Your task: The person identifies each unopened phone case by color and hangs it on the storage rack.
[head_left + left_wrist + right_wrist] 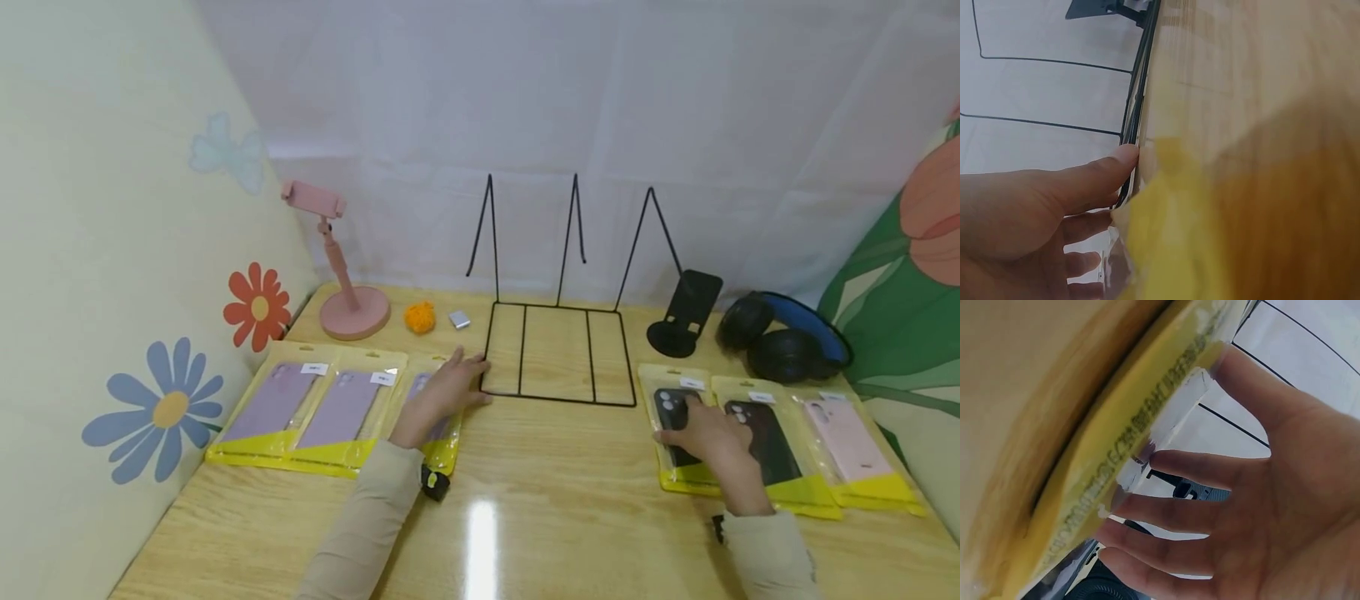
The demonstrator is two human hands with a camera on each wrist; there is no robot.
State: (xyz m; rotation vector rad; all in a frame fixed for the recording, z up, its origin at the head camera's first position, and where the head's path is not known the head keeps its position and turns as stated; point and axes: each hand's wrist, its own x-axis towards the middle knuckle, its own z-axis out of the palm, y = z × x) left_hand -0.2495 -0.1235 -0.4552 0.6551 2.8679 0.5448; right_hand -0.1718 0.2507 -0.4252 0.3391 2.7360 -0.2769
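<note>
My left hand [447, 386] reaches across the third packaged lilac phone case [442, 427], its fingertips at the front left corner of a black wire rack [555, 398]. In the left wrist view the thumb [1100, 178] lies along the rack's edge, with the other fingers loosely bent below it. My right hand [712, 436] is spread over a packaged black phone case [666, 400]; its thumb points left across the pouch. Seen from the right wrist, nearly straight fingers [1179, 512] meet the yellow-edged pouch [1141, 425].
Two more packaged lilac cases [341, 404] lie left; a black one [772, 442] and a pink one [847, 437] lie right. Behind stand a pink phone stand [355, 312], an orange lump [420, 317], a small silvery square [459, 319], a black phone stand [690, 308] and headphones [783, 354].
</note>
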